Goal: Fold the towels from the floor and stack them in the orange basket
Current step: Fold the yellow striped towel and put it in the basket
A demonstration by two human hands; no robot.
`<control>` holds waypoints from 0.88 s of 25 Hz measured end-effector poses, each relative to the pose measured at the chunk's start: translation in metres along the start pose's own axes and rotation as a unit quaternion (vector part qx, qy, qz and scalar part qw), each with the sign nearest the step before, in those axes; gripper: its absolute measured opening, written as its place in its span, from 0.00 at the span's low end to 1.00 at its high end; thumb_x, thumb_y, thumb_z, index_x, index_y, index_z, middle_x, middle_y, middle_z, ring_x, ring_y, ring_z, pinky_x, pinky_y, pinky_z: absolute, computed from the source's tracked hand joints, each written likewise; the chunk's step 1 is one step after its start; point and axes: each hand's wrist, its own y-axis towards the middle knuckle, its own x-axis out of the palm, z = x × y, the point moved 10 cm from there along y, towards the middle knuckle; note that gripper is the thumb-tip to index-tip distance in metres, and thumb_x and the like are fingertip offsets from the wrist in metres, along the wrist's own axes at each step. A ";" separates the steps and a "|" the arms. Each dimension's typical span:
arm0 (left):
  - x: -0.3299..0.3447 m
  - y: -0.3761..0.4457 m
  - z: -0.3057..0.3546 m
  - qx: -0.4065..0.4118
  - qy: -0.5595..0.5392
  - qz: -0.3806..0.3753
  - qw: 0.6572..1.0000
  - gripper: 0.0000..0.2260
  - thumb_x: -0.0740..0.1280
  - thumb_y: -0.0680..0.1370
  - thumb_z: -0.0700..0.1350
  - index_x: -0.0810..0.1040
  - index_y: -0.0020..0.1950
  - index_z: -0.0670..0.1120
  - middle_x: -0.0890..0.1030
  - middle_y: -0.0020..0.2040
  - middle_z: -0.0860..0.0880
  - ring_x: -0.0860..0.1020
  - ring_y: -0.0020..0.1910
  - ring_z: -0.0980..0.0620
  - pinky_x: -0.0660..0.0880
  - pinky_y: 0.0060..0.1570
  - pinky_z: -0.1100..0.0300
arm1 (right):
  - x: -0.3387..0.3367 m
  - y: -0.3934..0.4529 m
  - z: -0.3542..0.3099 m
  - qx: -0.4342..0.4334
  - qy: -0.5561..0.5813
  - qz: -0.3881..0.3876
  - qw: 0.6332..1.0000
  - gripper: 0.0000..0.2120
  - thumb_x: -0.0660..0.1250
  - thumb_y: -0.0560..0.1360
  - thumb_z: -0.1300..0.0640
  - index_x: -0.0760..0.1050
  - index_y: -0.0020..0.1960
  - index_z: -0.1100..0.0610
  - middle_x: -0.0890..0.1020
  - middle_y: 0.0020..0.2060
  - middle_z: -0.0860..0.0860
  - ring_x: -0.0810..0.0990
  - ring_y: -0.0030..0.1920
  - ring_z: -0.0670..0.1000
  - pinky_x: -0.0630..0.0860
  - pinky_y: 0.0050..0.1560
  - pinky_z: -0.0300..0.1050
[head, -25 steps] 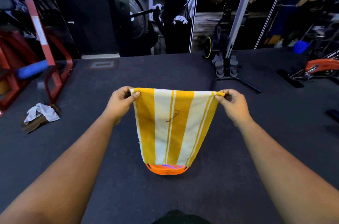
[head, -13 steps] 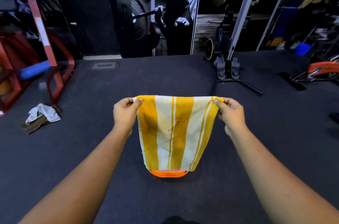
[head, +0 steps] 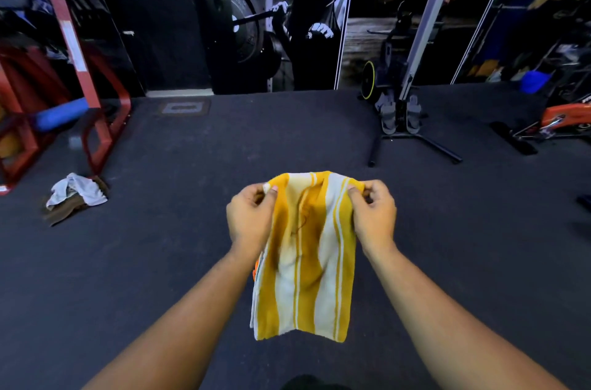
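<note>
Left hand (head: 251, 217) pinched the top left corner of the striped towel (head: 307, 265) between thumb and curled fingers; right hand (head: 372, 215) did the same at the top right corner. Both grips closed on cloth, neither slack.

Change from a second earlier: my hands had come much closer together. Then they held the top edge stretched wide and flat, with the towel hanging as a broad panel. Now the edge bowed up between my hands and the cloth buckled down the middle in a soft lengthwise crease. The towel also hung lower in my view.

My reading: I was bringing the two corners together for the next fold, which would halve the width. The towel already looked doubled, layered edges showing at its lower left.

The orange basket (head: 255, 273) was nearly all hidden behind the towel, only a sliver of orange showing at the towel's left edge. Earlier its rim showed below the hem. So the towel hung directly over or in front of it. Contents not visible.

Still to do: a crumpled pile of towels (head: 75, 198), white over brown, lay on the dark floor (head: 160, 245) well off to my left, near the red frame (head: 96, 121). Task looked far from finished.
</note>
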 end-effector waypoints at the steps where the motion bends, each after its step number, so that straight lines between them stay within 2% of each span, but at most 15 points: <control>1: 0.009 -0.010 0.008 0.021 -0.017 -0.012 1.000 0.05 0.72 0.79 0.51 0.85 0.44 0.53 0.86 0.39 0.57 0.84 0.41 0.58 0.81 0.43 0.53 | 0.010 -0.010 -0.013 -0.035 0.012 -0.020 0.999 0.03 0.74 0.76 0.56 0.80 0.44 0.52 0.84 0.38 0.47 0.82 0.40 0.47 0.77 0.43 0.43; 5: 0.040 -0.042 0.031 0.084 -0.033 -0.057 0.994 0.07 0.69 0.82 0.48 0.86 0.57 0.52 0.87 0.46 0.59 0.84 0.46 0.63 0.80 0.48 0.59 | 0.045 -0.040 -0.029 -0.068 0.058 -0.107 0.990 0.03 0.75 0.76 0.58 0.85 0.50 0.52 0.87 0.44 0.46 0.86 0.46 0.47 0.81 0.48 0.46; 9: 0.044 -0.052 0.040 0.111 -0.021 -0.058 0.992 0.10 0.67 0.83 0.44 0.84 0.62 0.51 0.86 0.50 0.59 0.82 0.49 0.66 0.76 0.48 0.68 | 0.051 -0.048 -0.032 -0.081 0.070 -0.126 0.986 0.07 0.73 0.77 0.56 0.86 0.53 0.47 0.87 0.49 0.45 0.85 0.53 0.48 0.81 0.56 0.49; 11: 0.046 -0.054 0.039 0.114 -0.014 -0.065 0.991 0.11 0.67 0.83 0.45 0.83 0.64 0.52 0.86 0.50 0.59 0.82 0.49 0.65 0.78 0.49 0.64 | 0.050 -0.050 -0.038 -0.104 0.071 -0.139 0.982 0.12 0.72 0.78 0.60 0.84 0.53 0.43 0.86 0.50 0.43 0.84 0.55 0.47 0.80 0.58 0.46; 14: 0.048 -0.052 0.041 0.125 -0.011 -0.099 0.987 0.10 0.69 0.82 0.50 0.83 0.62 0.55 0.87 0.48 0.55 0.84 0.47 0.58 0.81 0.50 0.54 | 0.058 -0.052 -0.040 -0.094 0.083 -0.191 0.974 0.11 0.67 0.80 0.64 0.86 0.56 0.54 0.85 0.52 0.46 0.82 0.57 0.46 0.78 0.62 0.44; 16: 0.048 -0.047 0.041 0.111 -0.069 -0.129 0.983 0.09 0.74 0.79 0.48 0.83 0.58 0.56 0.87 0.48 0.56 0.85 0.49 0.57 0.82 0.52 0.55 | 0.071 -0.051 -0.033 -0.039 0.112 -0.259 0.959 0.13 0.65 0.78 0.63 0.85 0.57 0.58 0.82 0.52 0.48 0.81 0.57 0.44 0.75 0.62 0.42; 17: 0.048 -0.043 0.038 0.083 -0.120 -0.145 0.979 0.11 0.76 0.77 0.45 0.84 0.57 0.55 0.88 0.48 0.56 0.86 0.50 0.55 0.82 0.54 0.55 | 0.075 -0.050 -0.034 -0.038 0.113 -0.298 0.947 0.14 0.63 0.77 0.62 0.85 0.57 0.57 0.80 0.50 0.49 0.79 0.56 0.44 0.73 0.63 0.40; 19: 0.048 -0.031 0.029 0.026 -0.185 -0.161 0.969 0.10 0.78 0.74 0.41 0.85 0.53 0.51 0.88 0.48 0.51 0.86 0.50 0.51 0.82 0.56 0.47 | 0.073 -0.040 -0.043 -0.119 0.048 -0.327 0.936 0.18 0.61 0.75 0.63 0.84 0.56 0.50 0.75 0.48 0.49 0.76 0.53 0.43 0.71 0.62 0.39; 20: 0.048 -0.024 0.027 0.016 -0.189 -0.166 0.968 0.08 0.78 0.74 0.39 0.85 0.51 0.49 0.88 0.48 0.49 0.86 0.49 0.50 0.82 0.55 0.45 | 0.065 -0.028 -0.049 -0.169 -0.001 -0.308 0.936 0.19 0.60 0.74 0.64 0.84 0.55 0.48 0.74 0.47 0.48 0.75 0.53 0.44 0.71 0.61 0.40; 22: 0.044 -0.009 0.026 0.020 -0.162 -0.184 0.969 0.06 0.76 0.76 0.39 0.85 0.51 0.48 0.88 0.47 0.48 0.86 0.48 0.52 0.83 0.52 0.47 | 0.047 0.003 -0.053 -0.218 -0.120 -0.263 0.932 0.16 0.62 0.75 0.59 0.83 0.56 0.47 0.73 0.49 0.45 0.72 0.57 0.46 0.70 0.63 0.48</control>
